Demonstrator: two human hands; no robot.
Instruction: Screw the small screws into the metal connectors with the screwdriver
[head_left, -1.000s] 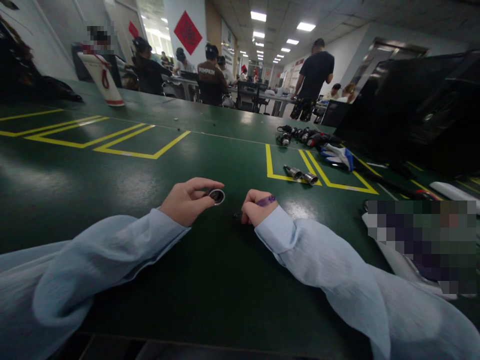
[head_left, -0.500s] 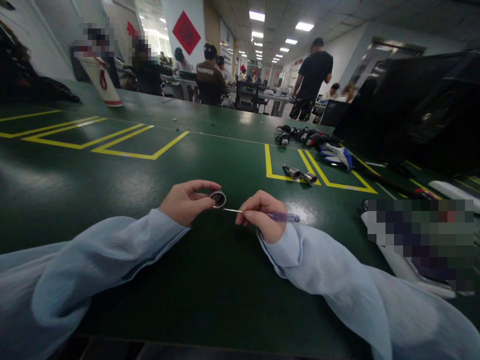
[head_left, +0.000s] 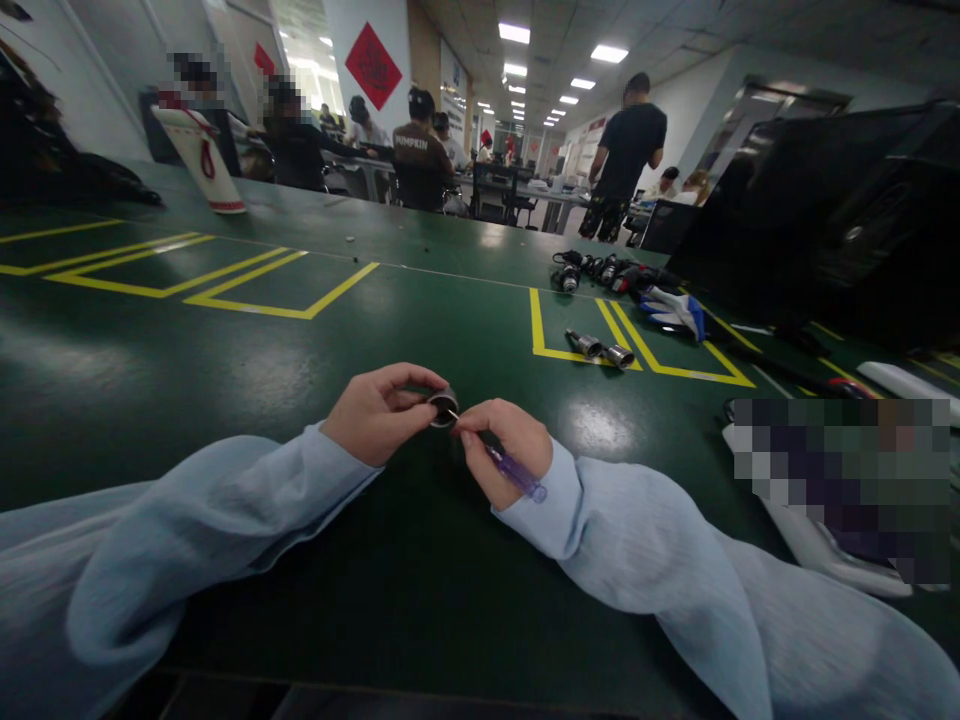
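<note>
My left hand [head_left: 379, 412] is closed on a small round metal part [head_left: 444, 405], a dark-centred cup or ring shape, pinched between thumb and fingers above the table. Its open side faces my right hand [head_left: 504, 445]. That hand is closed on a screwdriver [head_left: 517, 474] with a see-through purple handle, which slants down to the right past the palm. The thin shaft's tip is at the mouth of the round part. Whether it touches anything inside is too small to tell.
Two metal socket-like pieces [head_left: 600, 348] lie by yellow tape on the green table [head_left: 420, 600]. Beyond them are black cabled parts [head_left: 600, 268] and a blue-white glove [head_left: 675, 312]. A white cup [head_left: 202, 165] stands far left; several people sit or stand behind.
My right hand has moved left and turned, bringing the screwdriver tip from beside the round part into its opening. My left hand has shifted slightly right.
</note>
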